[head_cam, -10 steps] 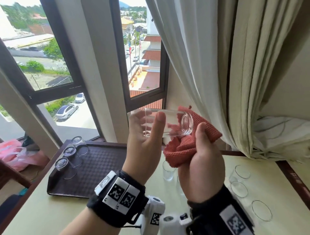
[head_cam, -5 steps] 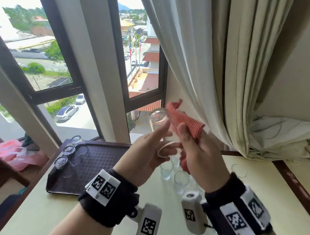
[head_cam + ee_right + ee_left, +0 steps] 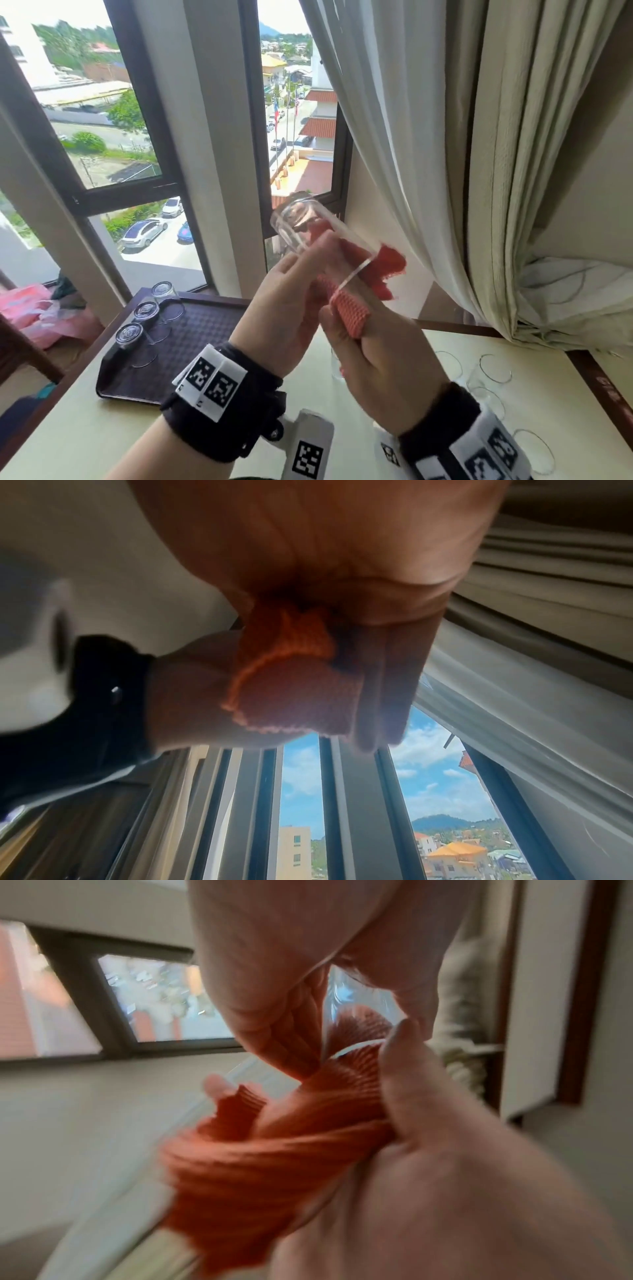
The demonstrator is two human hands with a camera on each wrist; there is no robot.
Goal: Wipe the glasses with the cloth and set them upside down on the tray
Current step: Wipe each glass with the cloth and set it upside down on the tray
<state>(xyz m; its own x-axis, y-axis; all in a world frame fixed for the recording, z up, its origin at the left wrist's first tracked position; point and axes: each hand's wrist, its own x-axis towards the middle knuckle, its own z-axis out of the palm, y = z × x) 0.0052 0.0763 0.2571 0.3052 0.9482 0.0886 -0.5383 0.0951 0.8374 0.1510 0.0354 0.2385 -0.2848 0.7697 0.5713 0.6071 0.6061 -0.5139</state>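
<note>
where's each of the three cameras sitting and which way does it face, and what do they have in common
Head: worn on the head, looking forward and down at the left hand, right hand, glass, tray and window.
Left wrist: under the left hand, facing along it at the cloth and right hand.
Right wrist: under the right hand, tilted up toward window and sky.
Shared: all three views show the cloth.

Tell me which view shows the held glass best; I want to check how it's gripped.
The head view: the glass shows whole, tilted, left hand around it, right hand pushing the cloth inside. The left wrist view shows only a blurred rim and cloth; the right wrist view shows cloth, no clear glass.
</note>
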